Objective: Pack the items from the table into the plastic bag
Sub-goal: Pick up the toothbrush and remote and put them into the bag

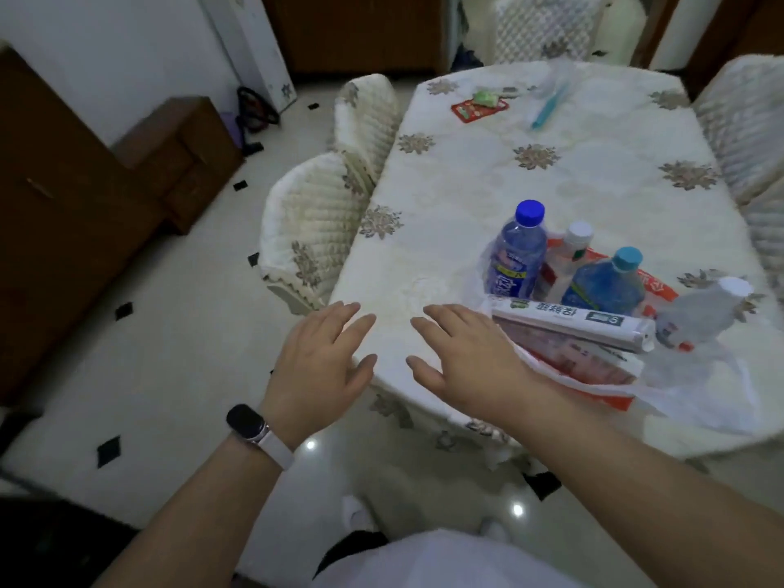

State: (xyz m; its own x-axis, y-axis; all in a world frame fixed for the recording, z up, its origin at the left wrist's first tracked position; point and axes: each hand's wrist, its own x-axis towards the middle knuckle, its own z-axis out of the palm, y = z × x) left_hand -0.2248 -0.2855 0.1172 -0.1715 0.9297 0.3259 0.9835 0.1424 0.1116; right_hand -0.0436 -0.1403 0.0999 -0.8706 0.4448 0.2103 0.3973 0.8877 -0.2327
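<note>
Both hands, left hand and right hand, hover spread and empty over the counter edge. Just right, the plastic bag holds bottles and a long box (seemingly mid-packing); next comes reaching the far red packet and blue stick

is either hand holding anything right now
Nothing is held: the left hand and right hand are both open and empty, beside the bag.
</note>
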